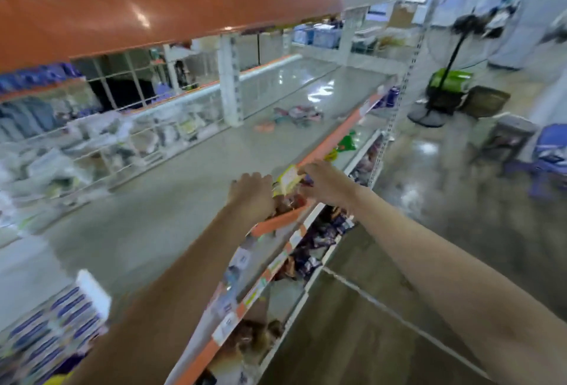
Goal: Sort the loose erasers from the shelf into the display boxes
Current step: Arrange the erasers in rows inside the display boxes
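The picture is blurred by motion. Both arms reach out to the front edge of the grey shelf (171, 200). My left hand (253, 193) and my right hand (325, 183) hold a small yellow and white display box (288, 180) between them, just above the shelf's orange edge strip (337, 136). Brownish items show under the box; I cannot tell what they are. A loose heap of small pink and teal erasers (294, 116) lies farther back on the same shelf. At the near left stands a white display box (58, 320) filled with blue and white erasers.
An orange-fronted shelf (122, 22) hangs overhead. A wire back panel (129, 127) with stacked white goods closes the shelf's left side. Lower shelves hold dark packets (319, 243). On the shop floor to the right stand a fan (438, 108), a basket (486, 101) and a purple stool (549, 157).
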